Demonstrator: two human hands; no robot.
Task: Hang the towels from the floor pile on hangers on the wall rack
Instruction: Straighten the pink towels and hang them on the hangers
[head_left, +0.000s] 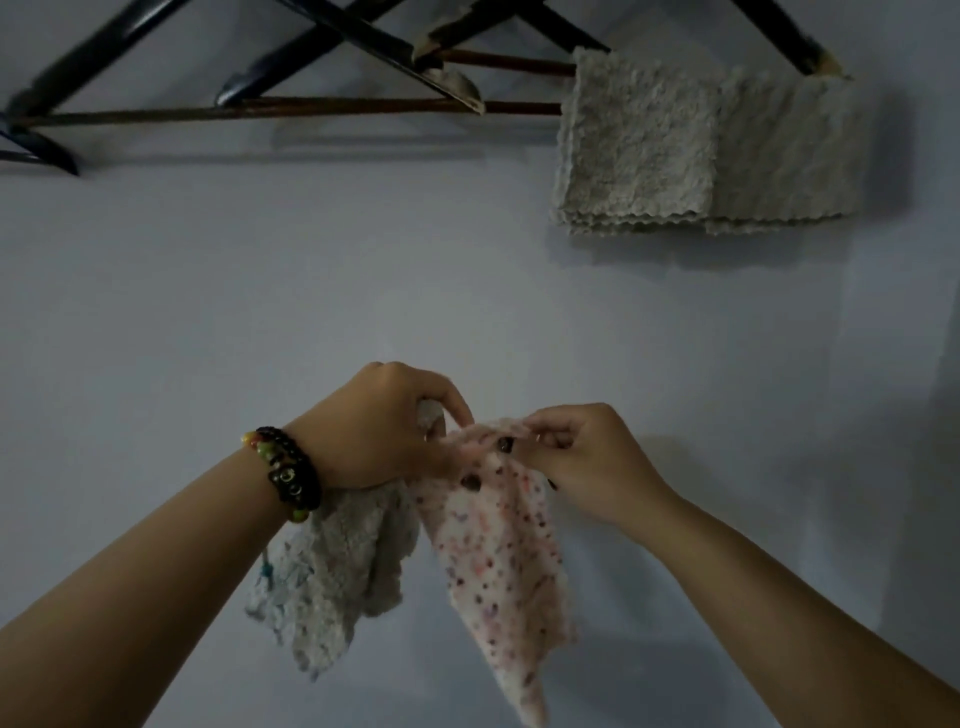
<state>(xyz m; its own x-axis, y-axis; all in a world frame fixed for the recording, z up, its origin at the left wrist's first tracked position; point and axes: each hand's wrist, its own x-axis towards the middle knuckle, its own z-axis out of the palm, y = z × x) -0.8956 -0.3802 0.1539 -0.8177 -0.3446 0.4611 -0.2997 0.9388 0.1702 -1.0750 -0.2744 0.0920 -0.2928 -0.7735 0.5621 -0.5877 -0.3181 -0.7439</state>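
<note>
1. Both forearms reach up toward the wall (208, 312); my left hand (384, 431) and right hand (582, 457) meet close together, well below the hangers (291, 106).
2. Left hand is closed around a bunched grey towel (332, 582), which droops beneath the wrist; a beaded bracelet (285, 473) circles that wrist.
3. Right hand pinches the top edge of a pink spotted towel (498, 561); the left thumb and fingers touch the same edge just beside it; the cloth hangs down between my arms.
4. Up by the hangers, at their right end, two grey hung towels (701, 150) drape folded over the bars, overlapping each other; the bars to their left are bare.
</note>
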